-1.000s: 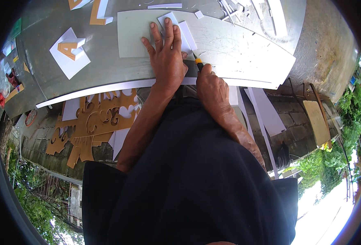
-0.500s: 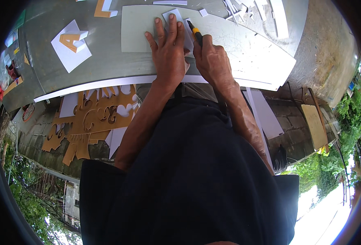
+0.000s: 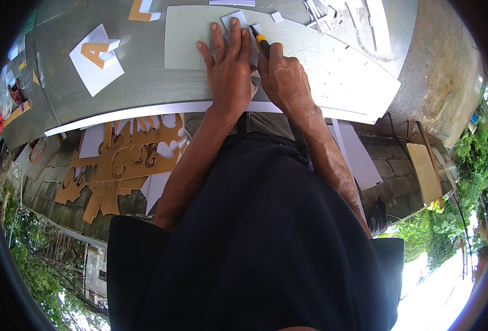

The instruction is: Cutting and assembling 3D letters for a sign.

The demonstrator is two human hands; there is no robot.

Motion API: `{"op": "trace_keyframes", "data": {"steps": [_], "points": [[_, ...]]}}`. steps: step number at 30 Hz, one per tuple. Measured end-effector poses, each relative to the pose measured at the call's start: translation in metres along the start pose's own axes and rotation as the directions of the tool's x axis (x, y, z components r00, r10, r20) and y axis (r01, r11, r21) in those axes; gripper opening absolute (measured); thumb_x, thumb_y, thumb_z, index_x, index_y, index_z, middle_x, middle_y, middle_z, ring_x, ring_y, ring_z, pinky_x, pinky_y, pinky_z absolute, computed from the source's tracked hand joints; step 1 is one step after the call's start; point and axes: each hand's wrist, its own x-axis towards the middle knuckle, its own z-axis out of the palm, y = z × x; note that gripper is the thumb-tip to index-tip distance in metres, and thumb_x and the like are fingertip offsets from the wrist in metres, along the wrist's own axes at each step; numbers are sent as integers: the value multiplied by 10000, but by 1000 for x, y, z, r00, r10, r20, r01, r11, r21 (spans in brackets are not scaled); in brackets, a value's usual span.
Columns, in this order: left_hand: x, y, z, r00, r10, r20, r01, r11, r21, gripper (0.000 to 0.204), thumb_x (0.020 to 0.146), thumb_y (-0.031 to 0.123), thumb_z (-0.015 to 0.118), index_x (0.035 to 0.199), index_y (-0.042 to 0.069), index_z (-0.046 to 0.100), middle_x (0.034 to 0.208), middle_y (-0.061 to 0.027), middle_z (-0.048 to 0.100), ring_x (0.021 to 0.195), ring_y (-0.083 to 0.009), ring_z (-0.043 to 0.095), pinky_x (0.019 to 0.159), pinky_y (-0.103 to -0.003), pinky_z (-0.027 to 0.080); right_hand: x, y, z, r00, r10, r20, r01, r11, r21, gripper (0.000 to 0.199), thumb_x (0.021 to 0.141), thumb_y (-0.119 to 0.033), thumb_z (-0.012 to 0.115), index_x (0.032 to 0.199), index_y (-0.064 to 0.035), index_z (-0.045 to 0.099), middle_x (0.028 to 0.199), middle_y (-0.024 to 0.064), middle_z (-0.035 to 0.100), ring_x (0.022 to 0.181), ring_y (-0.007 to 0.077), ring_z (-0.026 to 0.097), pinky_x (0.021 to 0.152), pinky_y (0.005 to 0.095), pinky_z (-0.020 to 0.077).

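Observation:
My left hand (image 3: 228,69) lies flat with its fingers spread, pressing on a small white sheet piece (image 3: 233,19). Under it is a larger pale grey-green board (image 3: 186,38) on the metal tabletop. Just right of those fingertips, my right hand (image 3: 284,77) is closed around a yellow and black utility knife (image 3: 263,42). The knife's tip points up and left, at the right edge of the white piece. Part of the white piece is hidden beneath my left hand.
To the left, a brown cut-out letter (image 3: 94,57) rests on a white sheet (image 3: 92,83). White offcuts (image 3: 319,14) lie at the far right. A long white strip (image 3: 139,115) runs along the near edge. Below it are brown cut-out sheets (image 3: 136,157).
The knife and my right hand have shifted slightly left and toward me, along the white piece's edge. My left hand stays pressed in the same place.

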Motion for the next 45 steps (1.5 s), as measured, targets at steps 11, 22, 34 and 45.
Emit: {"op": "trace_keyframes", "data": {"steps": [11, 22, 34, 45], "points": [[0, 2, -2, 1000, -11, -9, 11, 998, -59, 691, 820, 63, 755, 1465, -28, 525, 1666, -133, 316, 1553, -451, 179, 1188, -726, 57, 0, -7, -1, 1000, 23, 16, -22, 1000, -16, 278, 1053, -254, 535, 987, 12, 484, 659, 313, 645, 638, 515, 677, 582, 577, 540], [0, 2, -3, 1000, -10, 6, 11, 999, -50, 713, 822, 35, 725, 1493, -14, 488, 1676, -133, 288, 1554, -460, 159, 1185, -739, 48, -3, -19, -4, 999, 17, 34, -14, 996, -87, 230, 976, -159, 588, 952, 43, 482, 681, 313, 661, 675, 511, 693, 628, 563, 571], [-1, 1, -3, 999, -5, 41, 8, 998, -59, 816, 770, 81, 814, 1507, 13, 472, 1680, -124, 285, 1554, -453, 172, 1205, -700, 106, -62, 13, -3, 974, 202, 105, -190, 975, -113, 227, 1021, -193, 550, 951, 10, 476, 690, 307, 659, 668, 511, 677, 607, 596, 537], [-2, -34, -25, 979, 40, -200, -62, 993, -103, 698, 820, -132, 611, 1492, -25, 456, 1628, -186, 349, 1478, -409, 377, 1156, -406, 419, -24, 71, -56, 961, 205, -184, -159, 958, 237, 263, 1028, -246, 587, 979, 1, 509, 652, 235, 646, 609, 432, 678, 597, 500, 524]]}}
